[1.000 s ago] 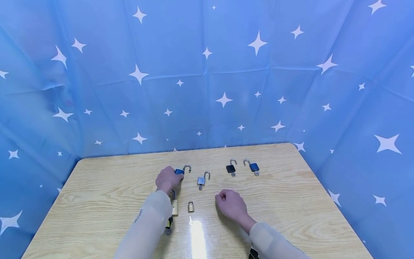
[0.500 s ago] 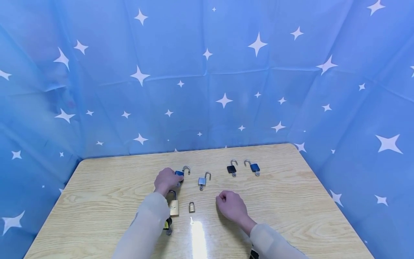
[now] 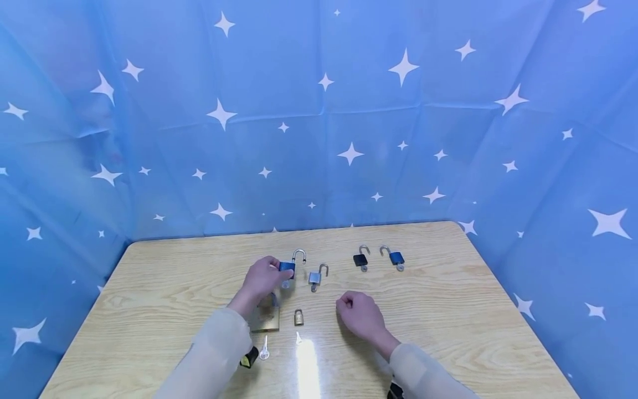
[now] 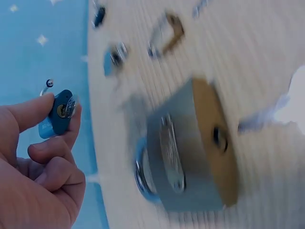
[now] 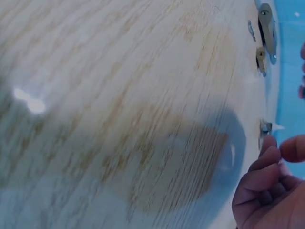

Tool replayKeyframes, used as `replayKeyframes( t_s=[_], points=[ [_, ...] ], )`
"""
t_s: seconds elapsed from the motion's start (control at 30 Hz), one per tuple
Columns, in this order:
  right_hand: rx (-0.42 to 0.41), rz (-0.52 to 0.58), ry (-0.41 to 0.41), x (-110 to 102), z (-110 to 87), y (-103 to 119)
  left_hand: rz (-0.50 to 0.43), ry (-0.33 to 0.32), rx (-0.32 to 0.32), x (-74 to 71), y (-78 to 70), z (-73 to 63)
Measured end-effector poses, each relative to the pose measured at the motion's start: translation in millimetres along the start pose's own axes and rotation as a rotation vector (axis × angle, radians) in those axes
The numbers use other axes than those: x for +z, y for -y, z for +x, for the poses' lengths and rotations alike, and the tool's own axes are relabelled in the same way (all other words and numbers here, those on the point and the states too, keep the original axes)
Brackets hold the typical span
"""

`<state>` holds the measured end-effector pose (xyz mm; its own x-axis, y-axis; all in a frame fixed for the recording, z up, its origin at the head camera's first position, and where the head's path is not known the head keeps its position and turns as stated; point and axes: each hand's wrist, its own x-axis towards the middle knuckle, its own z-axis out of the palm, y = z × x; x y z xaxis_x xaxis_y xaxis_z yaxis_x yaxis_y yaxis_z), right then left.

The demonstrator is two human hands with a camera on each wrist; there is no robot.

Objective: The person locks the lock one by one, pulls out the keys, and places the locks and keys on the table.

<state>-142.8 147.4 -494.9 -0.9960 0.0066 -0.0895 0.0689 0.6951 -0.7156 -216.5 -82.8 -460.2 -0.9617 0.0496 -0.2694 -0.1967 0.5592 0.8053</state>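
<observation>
1. Left hand: sits centre-left of the head frame, thumb and forefinger pinching a blue padlock by its body. Remaining fingers are curled in, as the left wrist view shows.
2. Blue padlock: shackle open and pointing to the top of the frame, held just above the counter, with a key in its bottom end.
3. Right hand: lower centre, resting on the counter in a loose fist, fingers curled and holding nothing.
4. Large brass padlock: flat on the counter just under the left wrist, blurred in the head view. It fills the middle of the left wrist frame.
5. Small brass padlock: between the two hands, apart from both.
6. Silver padlock: just right of the blue one, shackle open.
7. Black padlock and a second blue padlock: side by side further right, both open.
8. Loose key: low in the frame, beside the left sleeve.
9. Star-print blue cloth: fills the upper frame behind the counter.
</observation>
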Motion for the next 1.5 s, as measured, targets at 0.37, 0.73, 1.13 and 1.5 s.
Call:
replayKeyframes(
  t_s=[0.37,0.73,1.13,1.5],
  points=[
    [0.018,0.047,-0.017,-9,5.3,0,-0.194,0.168,0.042,27.9,-10.8,-43.5],
    [0.006,0.147,0.030,-18,7.8,-7,-0.271,0.204,0.095,65.6,-5.8,-61.6],
    [0.064,0.442,0.107,-32,12.3,-9,-0.375,0.228,0.089,77.4,0.1,-63.0],
    [0.040,0.635,0.233,-35,13.9,-9,-0.345,0.202,0.097,77.6,3.4,-64.7]
  ],
)
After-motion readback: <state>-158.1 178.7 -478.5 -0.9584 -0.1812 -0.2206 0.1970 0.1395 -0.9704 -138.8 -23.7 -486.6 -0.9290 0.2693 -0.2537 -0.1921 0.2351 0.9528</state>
